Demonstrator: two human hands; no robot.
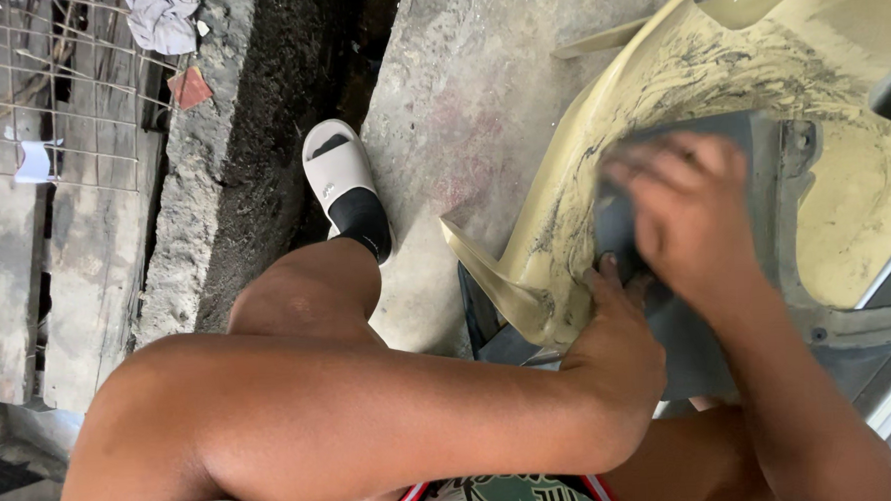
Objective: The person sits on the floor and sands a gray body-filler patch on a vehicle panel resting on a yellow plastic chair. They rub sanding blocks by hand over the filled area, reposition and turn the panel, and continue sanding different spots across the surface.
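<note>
A curved vehicle body panel (844,193), coated in dull yellow with dark scuff marks, lies across my lap and the concrete. My left hand (620,338) grips its lower pointed edge, thumb up against the yellow surface. My right hand (689,215) is motion-blurred and presses a dark grey abrasive sheet (613,235) flat against the panel just above my left thumb. Grey bare plastic (787,165) shows beside the hand. Most of the sheet is hidden under my fingers.
My foot in a white slide sandal with a black sock (345,185) rests on the concrete floor (469,89). A dark trench (289,117) runs left of it, then a concrete kerb (187,182), wire mesh (48,87) over planks and a rag (160,17).
</note>
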